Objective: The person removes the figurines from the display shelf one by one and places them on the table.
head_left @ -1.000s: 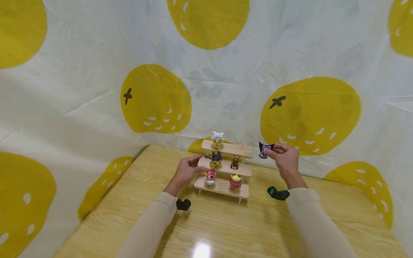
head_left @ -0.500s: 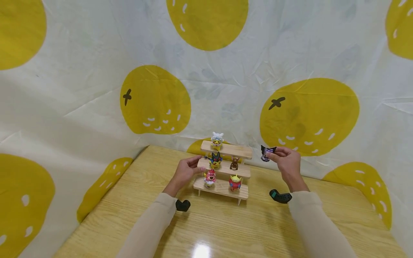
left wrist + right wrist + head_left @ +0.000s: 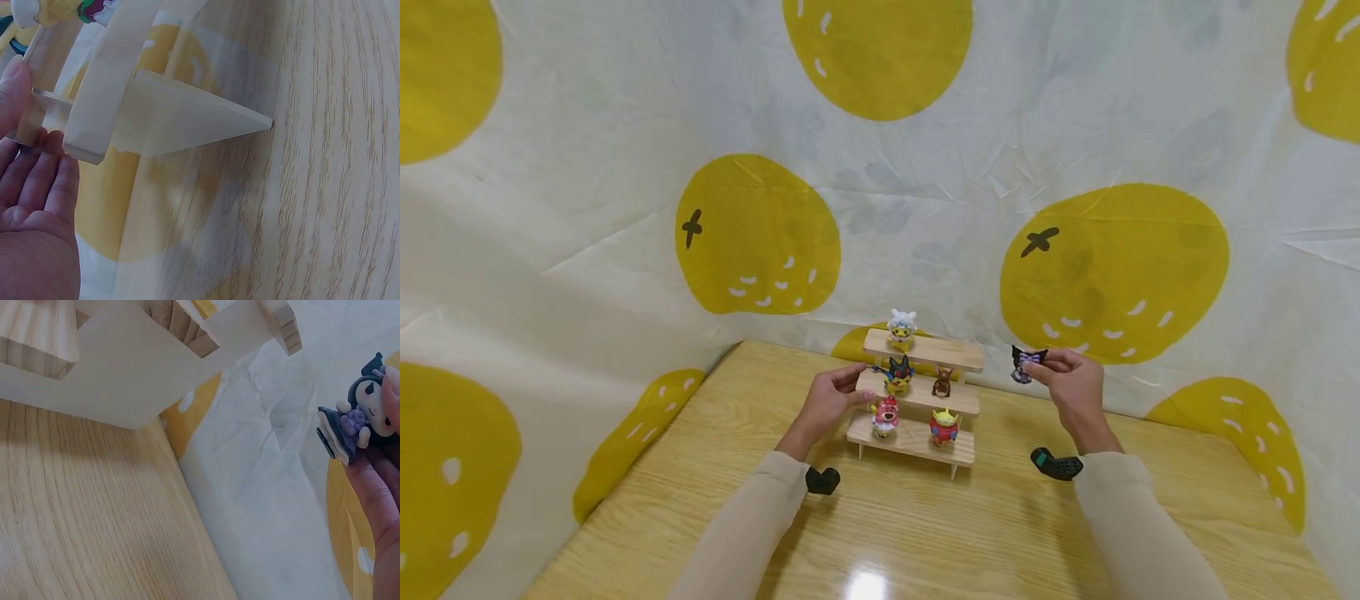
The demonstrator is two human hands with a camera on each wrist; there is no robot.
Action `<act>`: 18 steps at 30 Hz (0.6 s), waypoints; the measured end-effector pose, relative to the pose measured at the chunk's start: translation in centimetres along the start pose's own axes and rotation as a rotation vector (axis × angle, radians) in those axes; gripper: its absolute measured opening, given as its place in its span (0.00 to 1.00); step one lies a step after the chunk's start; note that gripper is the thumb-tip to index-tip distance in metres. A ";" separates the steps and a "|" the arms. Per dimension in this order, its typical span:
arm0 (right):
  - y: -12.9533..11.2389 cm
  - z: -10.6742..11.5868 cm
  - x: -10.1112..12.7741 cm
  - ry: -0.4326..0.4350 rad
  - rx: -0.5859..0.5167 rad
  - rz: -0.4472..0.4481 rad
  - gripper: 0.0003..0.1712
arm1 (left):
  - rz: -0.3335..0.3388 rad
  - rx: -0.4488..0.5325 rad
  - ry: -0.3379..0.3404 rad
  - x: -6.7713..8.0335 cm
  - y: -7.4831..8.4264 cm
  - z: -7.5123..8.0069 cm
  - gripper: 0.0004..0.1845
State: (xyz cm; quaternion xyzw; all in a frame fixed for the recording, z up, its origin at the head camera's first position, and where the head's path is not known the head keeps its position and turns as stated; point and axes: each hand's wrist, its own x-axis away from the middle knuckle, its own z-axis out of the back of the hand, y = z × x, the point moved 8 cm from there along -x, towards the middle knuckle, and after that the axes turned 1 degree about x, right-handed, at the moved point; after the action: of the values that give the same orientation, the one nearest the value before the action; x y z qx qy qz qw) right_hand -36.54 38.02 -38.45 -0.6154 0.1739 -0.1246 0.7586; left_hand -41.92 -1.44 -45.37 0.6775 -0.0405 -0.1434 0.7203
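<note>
**A little toy held up beside the wooden steps**

The right hand (image 3: 1072, 385) pinches a small black and purple toy (image 3: 1024, 363) between its thumb and fingers. The toy is up in the air, just to the right of the wooden step shelf (image 3: 917, 392), about level with the top step. It does not touch the shelf. In the right wrist view the toy (image 3: 358, 414) shows big, with a dark hat and a purple dress, but the fingers (image 3: 378, 487) cover its far side. Only the side and ends of the shelf (image 3: 112, 369) show there, cut off at the top.

The left hand (image 3: 829, 400) is on the left end of the shelf by the middle step. Its fingers look gently bent against the wood. In the left wrist view the fingers (image 3: 37, 181) lie straight under the end of a step, with one fingertip up against the edge, and only part of the hand shows. I cannot tell if it really grips the wood or just rests there.

Five little toys stand on the steps: a white one (image 3: 901, 325) on top, a dark blue and yellow one (image 3: 898, 374) and a brown one (image 3: 942, 381) in the middle, a pink one (image 3: 886, 414) and a green and red one (image 3: 944, 424) at the bottom. They are too small to see well. The shelf stands on a wooden table (image 3: 925, 533) in front of a white cloth with big yellow fruit shapes (image 3: 752, 233).
</note>
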 end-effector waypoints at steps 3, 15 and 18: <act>0.1 0.3 0.1 -0.002 0.010 0.004 0.12 | -0.007 -0.001 0.000 0.0 0.1 -0.1 0.33; 1.2 1.1 0.3 -0.009 0.014 -0.015 0.19 | 0.002 -0.015 0.014 0.1 0.1 0.0 0.33; 1.3 1.2 0.2 0.000 0.014 -0.007 0.19 | 0.004 -0.009 0.019 0.2 0.1 0.0 0.33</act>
State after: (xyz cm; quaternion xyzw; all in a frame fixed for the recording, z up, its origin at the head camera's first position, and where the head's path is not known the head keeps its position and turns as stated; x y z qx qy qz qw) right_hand -35.92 39.31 -39.50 -0.6106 0.1711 -0.1284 0.7625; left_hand -41.76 -1.48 -45.32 0.6756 -0.0344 -0.1357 0.7239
